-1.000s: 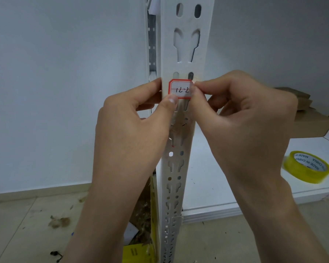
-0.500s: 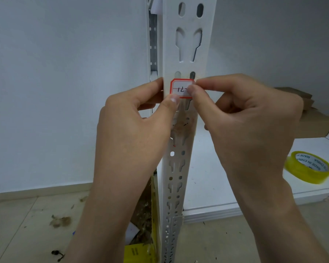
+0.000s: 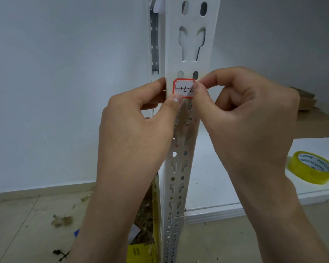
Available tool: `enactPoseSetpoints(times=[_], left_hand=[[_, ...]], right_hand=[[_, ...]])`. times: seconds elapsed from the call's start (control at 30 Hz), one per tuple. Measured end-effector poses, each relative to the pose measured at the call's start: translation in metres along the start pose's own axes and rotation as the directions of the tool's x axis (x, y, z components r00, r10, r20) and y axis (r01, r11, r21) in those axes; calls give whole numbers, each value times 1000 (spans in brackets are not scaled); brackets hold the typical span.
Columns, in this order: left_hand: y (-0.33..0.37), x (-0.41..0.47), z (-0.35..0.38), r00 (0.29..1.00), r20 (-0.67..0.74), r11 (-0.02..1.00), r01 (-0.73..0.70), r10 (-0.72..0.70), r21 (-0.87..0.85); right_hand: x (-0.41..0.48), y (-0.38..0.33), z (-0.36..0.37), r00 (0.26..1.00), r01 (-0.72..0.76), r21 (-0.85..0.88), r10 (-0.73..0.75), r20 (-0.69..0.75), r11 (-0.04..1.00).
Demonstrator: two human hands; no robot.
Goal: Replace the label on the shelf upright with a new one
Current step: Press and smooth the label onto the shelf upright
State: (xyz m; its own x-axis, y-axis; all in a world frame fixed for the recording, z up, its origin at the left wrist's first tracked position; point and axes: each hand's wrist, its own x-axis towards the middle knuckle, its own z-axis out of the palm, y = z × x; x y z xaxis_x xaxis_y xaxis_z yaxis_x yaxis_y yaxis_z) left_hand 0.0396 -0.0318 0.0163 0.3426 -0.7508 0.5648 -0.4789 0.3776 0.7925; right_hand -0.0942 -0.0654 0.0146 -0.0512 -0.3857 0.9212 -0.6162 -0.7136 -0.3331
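A white perforated shelf upright (image 3: 192,38) runs down the middle of the view. A small white label with a red border and handwritten marks (image 3: 184,88) sits on its front face. My left hand (image 3: 139,122) wraps the upright's left edge, its thumb tip touching the label's lower left corner. My right hand (image 3: 245,114) pinches the label's right edge between thumb and forefinger, hiding that side. Below the label the upright shows sticker residue and small red scraps.
A yellow tape roll (image 3: 311,168) lies on the white shelf board (image 3: 226,196) at right, with brown cardboard boxes (image 3: 311,122) behind it. Debris litters the tiled floor (image 3: 36,224) at lower left. A yellow box (image 3: 139,253) sits at the upright's foot.
My right hand's fingers have shifted slightly left over the label's right edge, covering more of the writing. The left hand has stayed in place.
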Motion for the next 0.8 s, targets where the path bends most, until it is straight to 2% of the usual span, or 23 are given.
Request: enactPoseSetpoints(times=[0.3,0.53,0.63,0.8], left_hand=[[-1,0,0,1000,-5,1000,9,-9,4],[0,0,0,1000,4,1000,5,-5,1],[0,0,-1,1000,9,1000,11,-11,-4],[1,0,-1,1000,14,1000,14,-14,5]], right_hand=[[-2,2,-3,998,59,24,-59,13,998],[-6,10,-8,986,159,-1,-159,-49,987],[-6,14,-10,981,169,-11,-169,-92,986],[-6,14,-10,987,146,-29,-148,-57,989]])
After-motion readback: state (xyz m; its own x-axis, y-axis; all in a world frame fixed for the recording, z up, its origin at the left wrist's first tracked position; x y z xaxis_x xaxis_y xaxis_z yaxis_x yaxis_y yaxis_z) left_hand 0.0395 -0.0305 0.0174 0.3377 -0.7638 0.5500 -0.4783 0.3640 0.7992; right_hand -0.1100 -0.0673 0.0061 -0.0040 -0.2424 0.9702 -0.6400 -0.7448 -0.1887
